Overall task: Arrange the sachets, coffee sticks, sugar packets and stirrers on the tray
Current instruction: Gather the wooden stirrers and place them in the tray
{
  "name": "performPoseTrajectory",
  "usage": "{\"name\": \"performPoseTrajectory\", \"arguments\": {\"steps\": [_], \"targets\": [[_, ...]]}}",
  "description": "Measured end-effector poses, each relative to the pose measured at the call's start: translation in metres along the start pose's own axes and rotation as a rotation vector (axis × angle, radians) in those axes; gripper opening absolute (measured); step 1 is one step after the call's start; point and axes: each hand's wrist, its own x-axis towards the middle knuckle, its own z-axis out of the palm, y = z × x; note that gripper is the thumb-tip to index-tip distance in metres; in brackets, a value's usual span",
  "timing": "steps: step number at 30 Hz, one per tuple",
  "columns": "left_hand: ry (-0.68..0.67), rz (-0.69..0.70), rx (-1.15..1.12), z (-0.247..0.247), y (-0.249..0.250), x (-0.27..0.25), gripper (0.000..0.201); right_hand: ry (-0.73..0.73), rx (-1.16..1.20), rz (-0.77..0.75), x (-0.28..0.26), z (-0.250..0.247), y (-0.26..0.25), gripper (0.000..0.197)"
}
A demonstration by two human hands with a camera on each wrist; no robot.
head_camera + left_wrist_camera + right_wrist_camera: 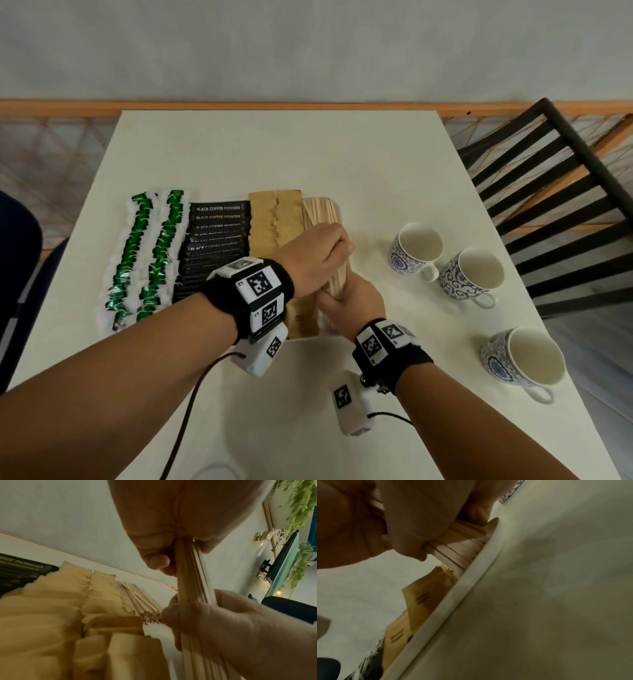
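Observation:
A white tray (305, 337) holds rows of green-and-white sachets (147, 260), black coffee sticks (215, 240), brown sugar packets (274, 219) and loose wooden stirrers (320, 210) at its right end. Over that right end both hands grip one bundle of stirrers (337, 282), tilted up from the tray. My left hand (334, 255) curls round the bundle's upper part and my right hand (339, 301) clasps its lower end. In the left wrist view the bundle (193, 574) runs between the left fingers (154, 561) and the right hand (205, 622). The right wrist view shows the bundle's end (453, 550) just inside the tray rim (453, 592).
Three blue-patterned cups (416, 246) (472, 274) (527, 359) stand on the white table (274, 154) to the right of the tray. A black slatted chair (561, 205) is at the right edge and a dark blue seat (17, 274) at the left.

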Motion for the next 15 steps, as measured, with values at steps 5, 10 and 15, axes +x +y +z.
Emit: {"name": "performPoseTrajectory", "arguments": {"steps": [5, 10, 15], "targets": [[0.024, 0.042, 0.045, 0.004, 0.0, -0.004, 0.021, 0.074, -0.113, -0.07, -0.002, 0.004, 0.0, 0.02], [0.005, 0.024, 0.09, 0.009, -0.011, 0.004, 0.019, 0.254, -0.104, -0.164, -0.001, 0.016, 0.01, 0.069], [0.031, 0.014, 0.168, 0.014, -0.02, 0.018, 0.02, 0.133, -0.019, -0.1, 0.005, 0.021, 0.013, 0.091]]}}
